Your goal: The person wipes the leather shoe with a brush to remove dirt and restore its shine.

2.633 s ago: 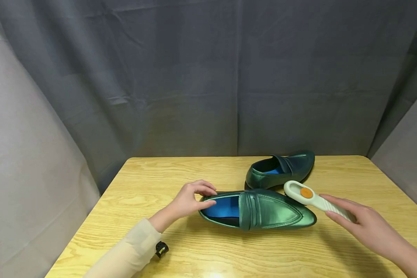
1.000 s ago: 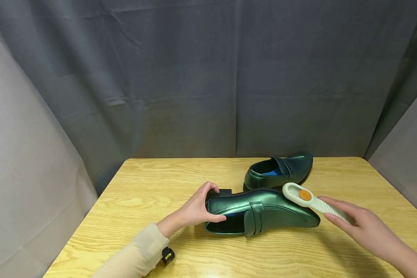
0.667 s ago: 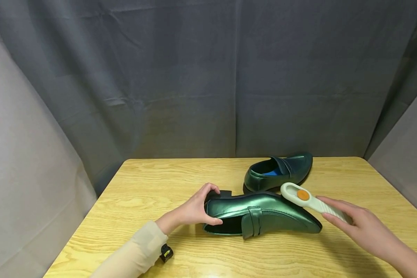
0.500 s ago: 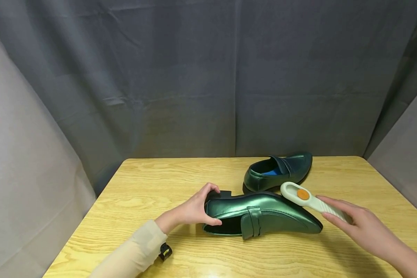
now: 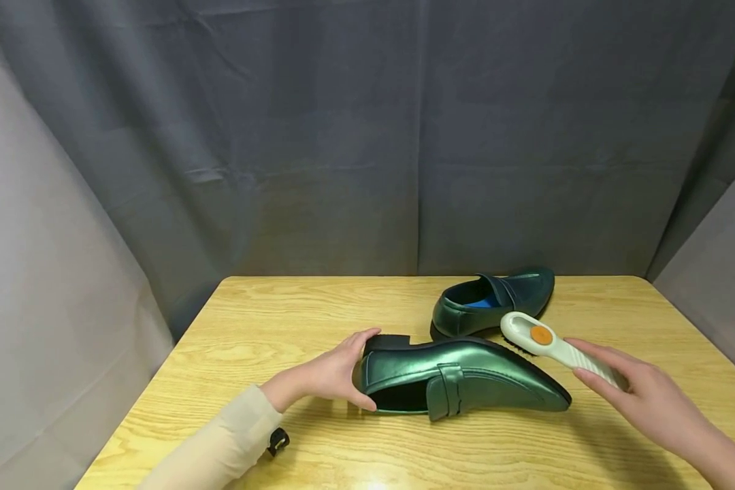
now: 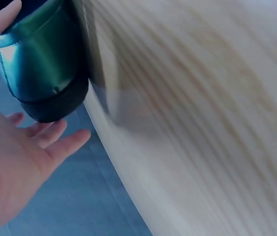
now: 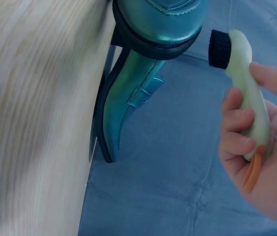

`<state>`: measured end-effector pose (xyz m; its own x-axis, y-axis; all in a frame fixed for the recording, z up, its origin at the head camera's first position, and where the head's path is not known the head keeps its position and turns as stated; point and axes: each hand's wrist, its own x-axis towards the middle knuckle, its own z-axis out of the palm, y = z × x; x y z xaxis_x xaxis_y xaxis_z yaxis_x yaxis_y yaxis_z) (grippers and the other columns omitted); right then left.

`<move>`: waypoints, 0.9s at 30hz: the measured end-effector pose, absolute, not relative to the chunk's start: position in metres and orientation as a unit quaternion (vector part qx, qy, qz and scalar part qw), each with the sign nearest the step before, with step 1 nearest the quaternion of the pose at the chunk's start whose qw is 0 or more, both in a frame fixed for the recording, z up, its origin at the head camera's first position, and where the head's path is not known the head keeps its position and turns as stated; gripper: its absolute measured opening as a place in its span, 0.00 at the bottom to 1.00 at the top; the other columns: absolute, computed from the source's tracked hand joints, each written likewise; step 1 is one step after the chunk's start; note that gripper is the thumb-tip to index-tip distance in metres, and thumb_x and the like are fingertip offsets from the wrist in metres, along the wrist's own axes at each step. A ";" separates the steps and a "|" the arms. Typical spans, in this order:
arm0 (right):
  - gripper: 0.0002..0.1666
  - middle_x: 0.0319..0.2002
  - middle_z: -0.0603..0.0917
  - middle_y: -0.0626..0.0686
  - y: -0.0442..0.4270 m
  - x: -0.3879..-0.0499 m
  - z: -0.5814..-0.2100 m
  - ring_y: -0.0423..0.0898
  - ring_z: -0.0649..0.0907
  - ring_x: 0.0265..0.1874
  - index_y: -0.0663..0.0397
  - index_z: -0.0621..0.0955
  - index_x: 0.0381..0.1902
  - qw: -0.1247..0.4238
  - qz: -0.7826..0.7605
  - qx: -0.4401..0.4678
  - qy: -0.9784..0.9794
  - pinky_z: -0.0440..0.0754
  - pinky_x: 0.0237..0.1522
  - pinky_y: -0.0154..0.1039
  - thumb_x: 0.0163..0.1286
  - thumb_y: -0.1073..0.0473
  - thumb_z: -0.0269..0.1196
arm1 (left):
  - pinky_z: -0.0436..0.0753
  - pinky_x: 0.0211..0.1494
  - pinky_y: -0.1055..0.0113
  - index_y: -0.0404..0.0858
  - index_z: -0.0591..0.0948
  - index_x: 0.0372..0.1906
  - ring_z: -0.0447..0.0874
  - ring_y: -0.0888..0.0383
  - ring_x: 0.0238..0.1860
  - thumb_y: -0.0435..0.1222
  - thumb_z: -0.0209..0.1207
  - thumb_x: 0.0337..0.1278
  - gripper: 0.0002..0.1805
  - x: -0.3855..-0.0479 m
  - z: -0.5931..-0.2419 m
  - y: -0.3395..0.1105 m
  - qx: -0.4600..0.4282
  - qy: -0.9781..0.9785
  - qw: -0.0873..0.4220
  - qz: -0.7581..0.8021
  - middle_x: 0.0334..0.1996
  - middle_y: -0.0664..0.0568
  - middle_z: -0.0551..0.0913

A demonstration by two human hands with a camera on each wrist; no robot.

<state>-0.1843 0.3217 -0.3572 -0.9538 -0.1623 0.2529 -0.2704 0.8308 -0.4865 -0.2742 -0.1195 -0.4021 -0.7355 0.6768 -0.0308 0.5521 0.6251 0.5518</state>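
Observation:
A shiny green loafer (image 5: 496, 381) lies on its side on the table in the head view, its dark opening towards me. My left hand (image 5: 331, 371) is at its heel end; in the left wrist view the fingers (image 6: 67, 145) are spread loosely around the heel and the thumb is near the collar. My right hand (image 5: 643, 395) grips a pale shoe brush (image 5: 569, 354) with an orange button, over the loafer's toe half. The right wrist view shows its black bristles (image 7: 220, 49) apart from the nearby toe. A second green loafer (image 5: 520, 296) stands upright behind.
The wooden table (image 5: 294, 306) ends at a grey curtain (image 5: 331, 170) at the back. Pale cloth (image 5: 43, 286) hangs along the left side. A small black device (image 5: 278, 441) is at the left wrist.
The loafer has been tipped from upright onto its side. My left hand has since loosened and slid slightly left at the heel. The brush has risen a little, its bristles now showing.

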 end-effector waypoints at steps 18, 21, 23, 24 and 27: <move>0.26 0.52 0.83 0.55 0.308 -0.186 -0.354 0.28 0.75 0.47 0.45 0.80 0.60 0.155 0.274 0.143 -0.938 0.72 0.36 0.27 0.63 0.53 0.69 | 0.59 0.69 0.57 0.39 0.46 0.75 0.56 0.55 0.70 0.49 0.80 0.29 0.69 -0.278 -0.410 -0.125 0.319 0.869 0.174 0.336 0.71 0.45 0.57; 0.26 0.53 0.82 0.54 0.300 -0.188 -0.350 0.27 0.74 0.48 0.43 0.79 0.61 0.155 0.277 0.158 -0.935 0.72 0.39 0.29 0.64 0.53 0.69 | 0.62 0.68 0.57 0.38 0.47 0.74 0.57 0.55 0.70 0.48 0.81 0.29 0.68 -0.279 -0.409 -0.124 0.333 0.860 0.154 0.355 0.70 0.47 0.60; 0.27 0.53 0.82 0.53 0.293 -0.190 -0.347 0.34 0.76 0.48 0.42 0.79 0.61 0.154 0.273 0.168 -0.935 0.74 0.40 0.33 0.64 0.53 0.69 | 0.64 0.67 0.58 0.40 0.48 0.74 0.57 0.56 0.70 0.47 0.81 0.28 0.68 -0.279 -0.407 -0.123 0.341 0.855 0.139 0.366 0.69 0.48 0.61; 0.27 0.54 0.82 0.53 0.289 -0.191 -0.345 0.38 0.78 0.49 0.42 0.79 0.61 0.153 0.272 0.172 -0.934 0.75 0.40 0.36 0.64 0.53 0.68 | 0.66 0.66 0.58 0.41 0.49 0.74 0.57 0.56 0.70 0.46 0.81 0.28 0.68 -0.279 -0.406 -0.122 0.344 0.852 0.130 0.371 0.69 0.49 0.61; 0.27 0.54 0.82 0.54 0.275 -0.193 -0.340 0.49 0.79 0.49 0.44 0.78 0.62 0.153 0.270 0.198 -0.930 0.77 0.42 0.48 0.65 0.54 0.68 | 0.70 0.64 0.58 0.42 0.50 0.75 0.57 0.56 0.70 0.46 0.82 0.28 0.68 -0.279 -0.403 -0.121 0.350 0.844 0.114 0.389 0.70 0.50 0.60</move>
